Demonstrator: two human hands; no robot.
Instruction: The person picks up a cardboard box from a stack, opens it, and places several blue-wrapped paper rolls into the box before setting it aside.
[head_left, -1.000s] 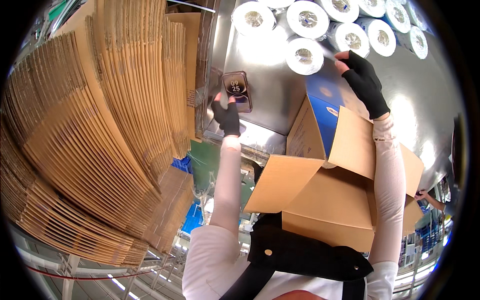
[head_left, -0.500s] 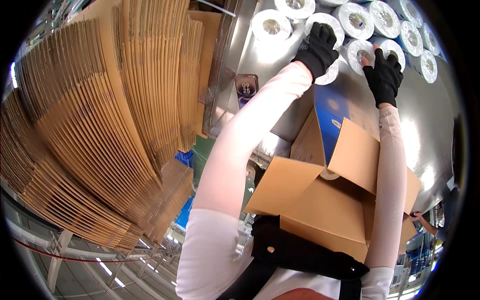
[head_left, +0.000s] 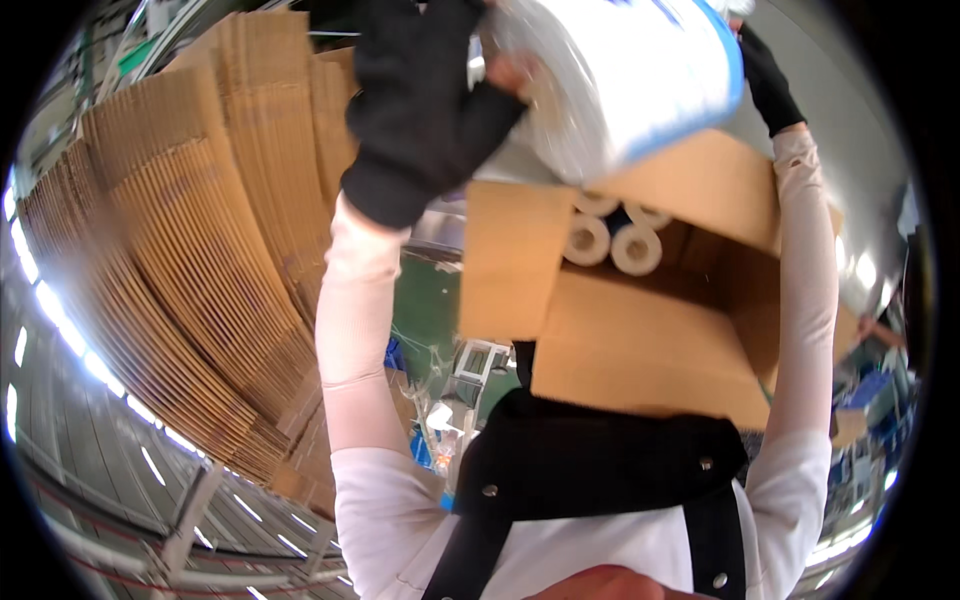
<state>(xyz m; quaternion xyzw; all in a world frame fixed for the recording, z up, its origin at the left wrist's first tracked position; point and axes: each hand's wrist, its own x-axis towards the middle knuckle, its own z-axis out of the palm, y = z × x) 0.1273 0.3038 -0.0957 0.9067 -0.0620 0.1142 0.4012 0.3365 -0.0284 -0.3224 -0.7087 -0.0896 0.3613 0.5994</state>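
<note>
Lifted between my two black-gloved hands is a plastic-wrapped pack of paper rolls (head_left: 650,85), white with blue print and blurred by motion. My left hand (head_left: 425,120) closes on its left end, the bare thumb tip pressed on the clear wrap. At the far right end my right hand (head_left: 765,80) grips the pack, its fingers partly hidden behind it. Below and nearer to me stands an open cardboard carton (head_left: 650,340) with its flaps spread. Inside, against its left part, are several white rolls (head_left: 637,249), their round ends and cores facing up.
Tall stacks of flattened cardboard cartons (head_left: 190,250) fill the left side. A shiny metal table (head_left: 850,130) runs along the right beyond the carton. Green floor (head_left: 425,310) shows between stacks and carton. Another person's hand (head_left: 880,335) is at the far right.
My hands have come back from the group of wrapped rolls on the table, raising a pack toward me, above the carton. My view has tilted, and rolls inside the carton now show.
</note>
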